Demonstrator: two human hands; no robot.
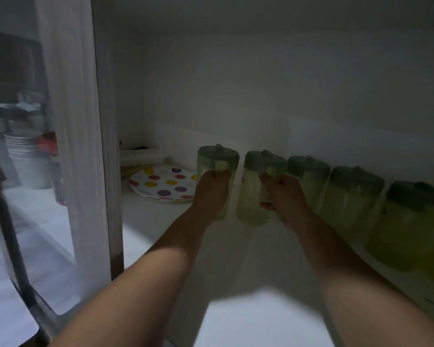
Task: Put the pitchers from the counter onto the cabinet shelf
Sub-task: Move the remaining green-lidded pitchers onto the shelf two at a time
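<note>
Setting two pitchers down on the cabinet shelf (161,221), both arms reaching deep inside. Left hand (211,194) closed on the handle of the pitcher nearest the dotted plate (164,184); right hand (283,196) wrapped round the next pitcher (254,194). Three more pitchers (351,196) lined up beyond, away from the plate. Contact with shelf: cannot tell. Next, probably: lower until bases sit flat, loosen both grips, withdraw without knocking neighbours.

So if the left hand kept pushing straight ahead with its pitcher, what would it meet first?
Probably the cabinet's back wall: nothing shows behind the pitcher in the left hand. The polka-dot plate lies off to its left. Depth is hard to judge.
</note>
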